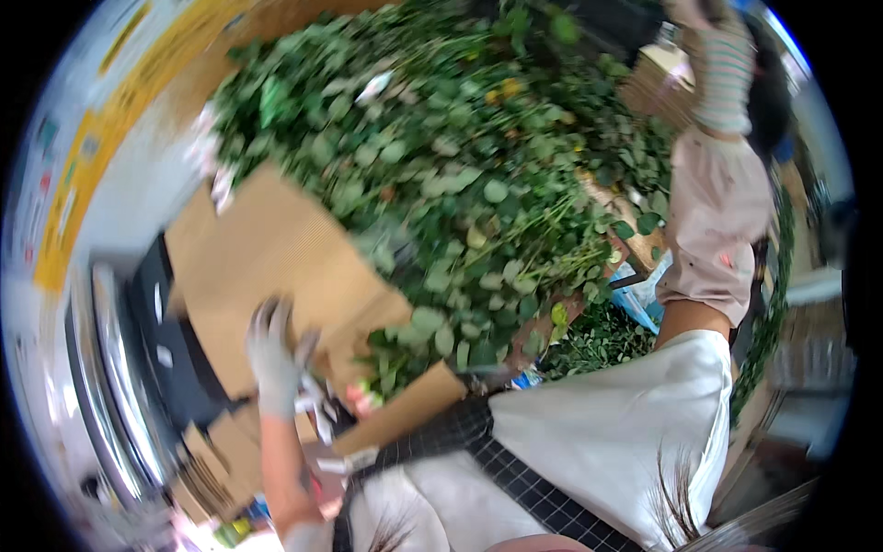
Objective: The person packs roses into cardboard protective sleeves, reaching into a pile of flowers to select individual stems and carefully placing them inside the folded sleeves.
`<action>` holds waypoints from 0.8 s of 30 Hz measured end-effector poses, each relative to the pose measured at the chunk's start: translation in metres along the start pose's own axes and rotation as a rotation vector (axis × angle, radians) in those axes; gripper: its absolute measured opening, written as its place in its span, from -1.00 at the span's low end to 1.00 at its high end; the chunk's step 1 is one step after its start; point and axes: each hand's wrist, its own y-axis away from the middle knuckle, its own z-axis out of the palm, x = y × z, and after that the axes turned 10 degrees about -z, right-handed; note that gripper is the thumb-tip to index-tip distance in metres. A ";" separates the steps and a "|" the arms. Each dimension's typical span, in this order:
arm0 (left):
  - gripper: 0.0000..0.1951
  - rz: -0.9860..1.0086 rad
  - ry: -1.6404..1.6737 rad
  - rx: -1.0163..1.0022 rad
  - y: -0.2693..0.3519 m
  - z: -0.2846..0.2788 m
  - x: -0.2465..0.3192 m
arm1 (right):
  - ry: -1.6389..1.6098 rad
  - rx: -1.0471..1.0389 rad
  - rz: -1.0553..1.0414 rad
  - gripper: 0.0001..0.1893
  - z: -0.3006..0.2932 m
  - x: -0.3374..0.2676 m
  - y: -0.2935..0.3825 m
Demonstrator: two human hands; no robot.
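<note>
My left hand, in a pale glove, lies over the lower part of a flat piece of brown corrugated cardboard; blur hides whether it grips the sheet. My right hand, its wrist in a striped cuff, reaches to the top right edge of the view beside a cardboard block. Its fingers are cut off and blurred, so its grasp does not show. A large heap of cut green leafy stems spreads between the hands.
Folded cardboard pieces stand at lower left, near shiny metal cylinders and a black box. A cardboard strip lies close to my apron. More greenery lies lower, beside a blue-white plastic bag.
</note>
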 end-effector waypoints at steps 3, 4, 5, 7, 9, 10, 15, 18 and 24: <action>-0.39 -0.063 -0.039 -0.013 -0.015 0.013 -0.004 | 0.115 -0.114 -0.014 -0.67 0.062 -0.127 0.011; -0.27 -0.006 0.012 0.203 -0.020 0.002 0.012 | 0.100 -0.174 0.090 -0.66 0.080 -0.152 0.024; -0.17 -0.003 0.241 0.333 -0.021 -0.009 0.029 | 0.066 -0.257 0.208 -0.66 0.099 -0.174 0.037; 0.03 -0.043 0.683 0.318 -0.015 -0.029 0.072 | -0.082 -0.534 0.236 -0.62 0.118 -0.193 0.074; 0.08 0.029 0.853 0.337 -0.001 -0.038 0.088 | -0.428 -0.867 0.071 -0.58 0.143 -0.195 0.112; 0.01 0.075 0.817 0.425 -0.001 -0.031 0.087 | -0.543 -1.003 0.042 -0.57 0.155 -0.207 0.119; -0.45 -0.196 1.184 0.407 0.032 -0.024 0.061 | -1.249 -1.056 0.485 -0.44 0.192 -0.181 0.169; -0.49 -0.320 1.720 0.303 0.038 -0.036 0.071 | -0.942 -0.845 -0.145 -0.29 0.218 -0.181 0.182; -0.51 -0.217 1.812 0.356 0.053 -0.076 0.065 | -0.747 -0.981 -0.577 -0.27 0.244 -0.218 0.157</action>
